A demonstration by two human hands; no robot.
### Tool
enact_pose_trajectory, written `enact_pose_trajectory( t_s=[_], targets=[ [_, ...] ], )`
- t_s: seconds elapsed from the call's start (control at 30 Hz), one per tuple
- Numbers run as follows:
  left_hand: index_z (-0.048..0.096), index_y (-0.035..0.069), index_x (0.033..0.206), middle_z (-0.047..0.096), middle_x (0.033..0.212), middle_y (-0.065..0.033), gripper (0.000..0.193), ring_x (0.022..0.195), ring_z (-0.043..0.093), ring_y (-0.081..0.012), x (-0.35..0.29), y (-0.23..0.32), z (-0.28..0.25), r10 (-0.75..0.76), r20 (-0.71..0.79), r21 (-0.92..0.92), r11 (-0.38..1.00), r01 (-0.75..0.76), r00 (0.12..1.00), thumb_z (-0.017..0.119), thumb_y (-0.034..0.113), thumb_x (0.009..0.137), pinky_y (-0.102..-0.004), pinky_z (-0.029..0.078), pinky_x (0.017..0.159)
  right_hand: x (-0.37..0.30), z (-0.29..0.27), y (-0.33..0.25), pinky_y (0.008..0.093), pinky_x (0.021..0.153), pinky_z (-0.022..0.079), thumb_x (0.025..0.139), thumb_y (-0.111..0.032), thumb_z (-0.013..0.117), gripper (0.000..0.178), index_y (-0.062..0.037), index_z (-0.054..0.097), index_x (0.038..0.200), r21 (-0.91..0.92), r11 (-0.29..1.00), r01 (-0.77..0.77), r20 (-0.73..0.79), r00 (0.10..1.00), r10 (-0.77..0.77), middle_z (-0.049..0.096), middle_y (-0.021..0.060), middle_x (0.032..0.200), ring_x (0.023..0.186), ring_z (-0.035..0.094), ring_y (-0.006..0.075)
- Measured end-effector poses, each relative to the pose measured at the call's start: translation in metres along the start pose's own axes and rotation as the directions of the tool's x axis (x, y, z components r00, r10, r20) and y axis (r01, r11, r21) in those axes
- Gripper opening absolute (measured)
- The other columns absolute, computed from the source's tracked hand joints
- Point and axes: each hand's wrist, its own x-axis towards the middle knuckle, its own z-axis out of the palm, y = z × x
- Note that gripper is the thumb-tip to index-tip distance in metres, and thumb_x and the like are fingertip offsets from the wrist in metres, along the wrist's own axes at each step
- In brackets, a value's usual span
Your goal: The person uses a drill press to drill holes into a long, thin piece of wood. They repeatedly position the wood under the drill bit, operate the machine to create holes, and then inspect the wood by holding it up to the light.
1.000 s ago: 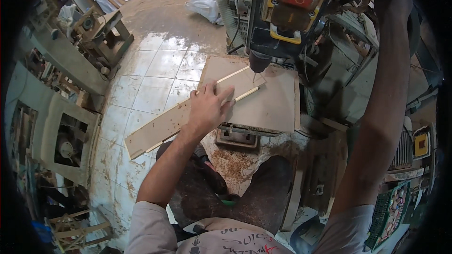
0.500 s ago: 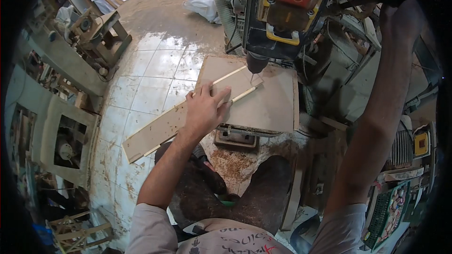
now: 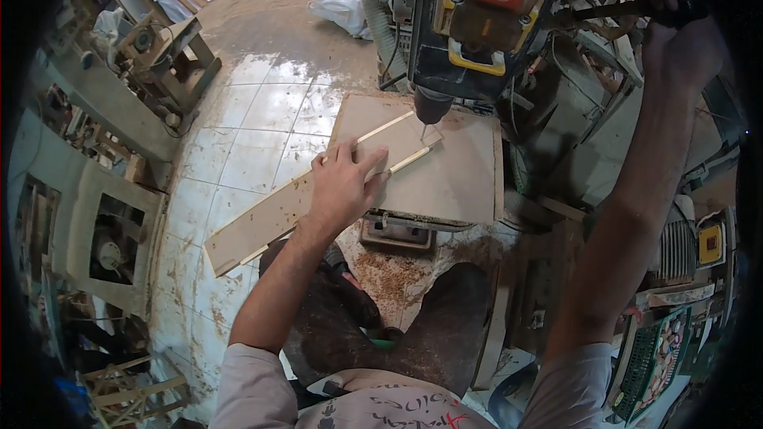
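Observation:
My left hand (image 3: pixel 343 182) lies across a long, narrow wooden board (image 3: pixel 258 226) with thin pale strips along its sides. Its fingers reach over the far strip and its thumb is by the near one, holding the board down. The board slants over the drill press table (image 3: pixel 457 182), its lower left end sticking out past the edge. Above its upper right end hangs the drill chuck (image 3: pixel 433 105) with a thin bit (image 3: pixel 424 133); whether the tip touches the wood I cannot tell. At the upper right my right hand (image 3: pixel 683 51) is closed round the black-ended feed lever (image 3: pixel 636 9).
The press head carries a red and yellow switch box (image 3: pixel 493 0). Sawdust (image 3: pixel 393 282) covers the floor between my legs. Machines and a wooden stand (image 3: pixel 179 59) line the left side. A green crate (image 3: pixel 652 361) stands at the lower right, and a white plastic bag (image 3: pixel 342 14) lies farther back.
The feed lever's end and my right hand have moved slightly down and to the right. My left hand and the board have shifted a touch to the left.

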Motion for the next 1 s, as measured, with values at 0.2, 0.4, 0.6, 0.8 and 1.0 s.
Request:
enact_pose_trajectory(
  t_s=[0.2,0.4,0.6,0.8,1.0],
  targets=[
    [0.056,0.026,0.129,0.046,0.129,-0.0173,0.044,0.119,0.048,-0.0307,0.0,-0.001,0.001,0.008,-0.014,0.001,1.0,-0.008,1.0,0.063,0.035,0.087,-0.0531,0.036,0.094,0.039,-0.047,0.013,0.031,0.069,0.038,0.091,-0.014,0.04,0.019,0.0012,0.051,0.093,0.041,0.98,-0.194,0.137,0.973,0.187,0.048,0.0096,0.083,0.073,0.044,0.0178],
    [0.057,0.026,0.128,0.047,0.128,-0.0167,0.043,0.116,0.049,-0.0299,0.0,-0.003,0.003,0.009,-0.02,-0.002,1.0,-0.009,1.0,0.064,0.036,0.086,-0.0523,0.037,0.091,0.038,-0.072,0.004,0.0342,0.073,0.038,0.087,-0.011,0.039,0.019,0.0041,0.049,0.092,0.162,0.938,-0.308,0.357,0.904,0.235,0.045,0.0109,0.082,0.074,0.042,0.0209],
    [0.056,0.027,0.129,0.046,0.128,-0.0172,0.043,0.118,0.048,-0.0316,0.0,-0.003,0.003,0.009,-0.011,0.017,1.0,-0.009,1.0,0.063,0.036,0.087,-0.0523,0.037,0.092,-0.011,-0.05,-0.032,0.0389,0.078,0.037,0.088,-0.018,0.041,0.021,0.0012,0.049,0.087,0.188,0.934,-0.303,0.313,0.92,0.236,0.042,0.0104,0.081,0.077,0.041,0.0235],
    [0.055,0.027,0.13,0.046,0.129,-0.018,0.045,0.119,0.047,-0.0329,0.003,0.001,-0.002,0.005,0.02,-0.005,1.0,-0.005,1.0,0.063,0.035,0.087,-0.053,0.037,0.093,-0.066,-0.091,-0.058,0.0502,0.092,0.036,0.091,-0.025,0.039,0.026,-0.0016,0.05,0.09,0.199,0.941,-0.273,0.39,0.903,0.18,0.049,0.0141,0.085,0.088,0.049,0.0297],
    [0.056,0.026,0.129,0.046,0.129,-0.0183,0.044,0.117,0.049,-0.0332,0.0,-0.003,-0.001,0.001,0.007,-0.016,1.0,0.0,1.0,0.064,0.034,0.086,-0.0519,0.036,0.094,-0.128,-0.094,-0.067,0.0585,0.11,0.023,0.083,-0.025,0.043,0.021,-0.0048,0.045,0.077,0.04,0.973,-0.228,0.174,0.96,0.218,0.049,0.0139,0.084,0.108,0.05,0.0411]
  ],
)
